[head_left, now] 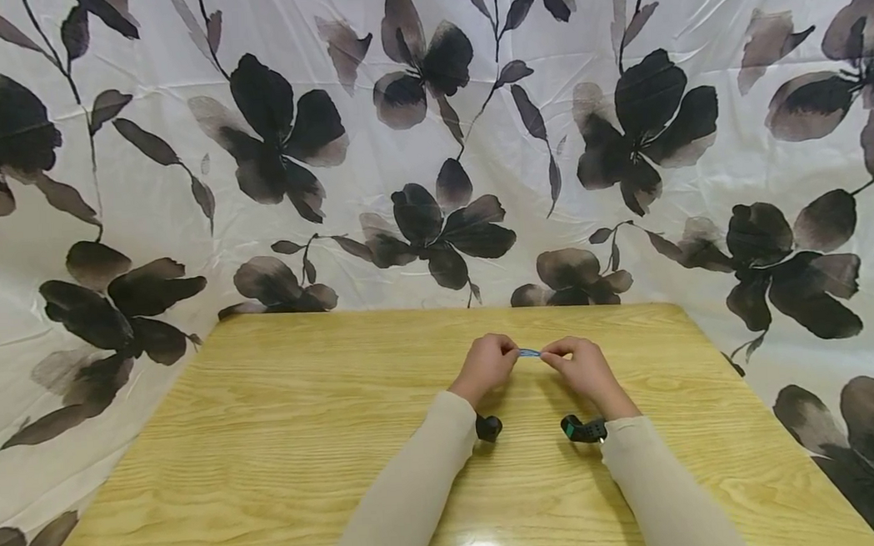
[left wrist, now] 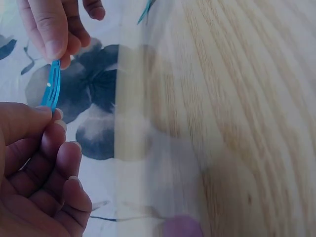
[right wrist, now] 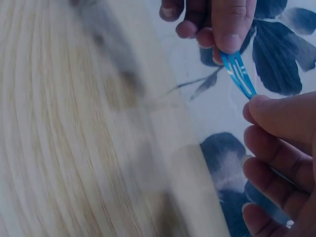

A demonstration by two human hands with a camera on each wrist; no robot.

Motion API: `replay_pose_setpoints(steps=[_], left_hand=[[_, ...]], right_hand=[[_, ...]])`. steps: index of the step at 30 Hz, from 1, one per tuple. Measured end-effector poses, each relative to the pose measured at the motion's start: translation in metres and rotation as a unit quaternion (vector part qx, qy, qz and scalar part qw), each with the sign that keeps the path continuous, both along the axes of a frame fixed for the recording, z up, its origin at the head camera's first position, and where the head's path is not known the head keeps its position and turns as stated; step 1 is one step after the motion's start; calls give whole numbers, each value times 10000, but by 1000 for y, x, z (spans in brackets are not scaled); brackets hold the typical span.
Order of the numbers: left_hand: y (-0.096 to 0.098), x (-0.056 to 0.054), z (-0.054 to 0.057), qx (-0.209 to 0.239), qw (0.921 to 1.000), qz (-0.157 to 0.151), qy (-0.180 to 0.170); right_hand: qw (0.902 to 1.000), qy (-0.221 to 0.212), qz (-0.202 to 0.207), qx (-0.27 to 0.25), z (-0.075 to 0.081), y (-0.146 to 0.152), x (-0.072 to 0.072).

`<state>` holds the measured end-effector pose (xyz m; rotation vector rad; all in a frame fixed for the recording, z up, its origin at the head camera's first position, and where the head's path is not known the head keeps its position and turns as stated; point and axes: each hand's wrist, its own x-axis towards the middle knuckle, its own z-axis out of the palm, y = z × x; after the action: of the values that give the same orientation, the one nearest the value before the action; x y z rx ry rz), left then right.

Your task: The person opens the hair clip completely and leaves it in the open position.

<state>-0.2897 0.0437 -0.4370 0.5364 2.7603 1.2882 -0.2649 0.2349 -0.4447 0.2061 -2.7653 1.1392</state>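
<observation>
A small blue snap hair clip (head_left: 529, 352) is stretched between the two hands above the table. My left hand (head_left: 487, 365) pinches one end of it between thumb and fingertips, and my right hand (head_left: 581, 370) pinches the other end the same way. Close up in the left wrist view, the hair clip (left wrist: 52, 86) shows slim metal bars with slots between them. From the right wrist view the hair clip (right wrist: 238, 75) looks slightly bowed, its two ends covered by the fingertips. The other fingers of both hands are curled loosely beneath.
The light wood table (head_left: 280, 416) spreads out under both arms. Behind it and along its sides hangs a white cloth (head_left: 534, 133) with dark flowers. Black wrist cameras stick out below the left wrist (head_left: 489, 427) and the right wrist (head_left: 583, 428).
</observation>
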Motion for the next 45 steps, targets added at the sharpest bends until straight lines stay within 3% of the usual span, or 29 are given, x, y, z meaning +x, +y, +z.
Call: replay_pose_setpoints(steps=[5,16,23,33,45], left_hand=[[-9,5,1,95,9999,57,-74],[-28,12,1,-144,9995,53,281],[-42,19,-1,-155,9994,86,289],[-63,32,-6,-90,9977,503,442],[-89,42,0,36,9981,513,348]], right_hand=[[9999,95,-52,-122,-1,-9,2],[9996,62,-9,-280,-4,-26,4],[9993,-98,235,-272,-2,-38,7],[9965,40,800,-217,-6,-56,9],[9930,224,1084,-419,-3,-77,13]])
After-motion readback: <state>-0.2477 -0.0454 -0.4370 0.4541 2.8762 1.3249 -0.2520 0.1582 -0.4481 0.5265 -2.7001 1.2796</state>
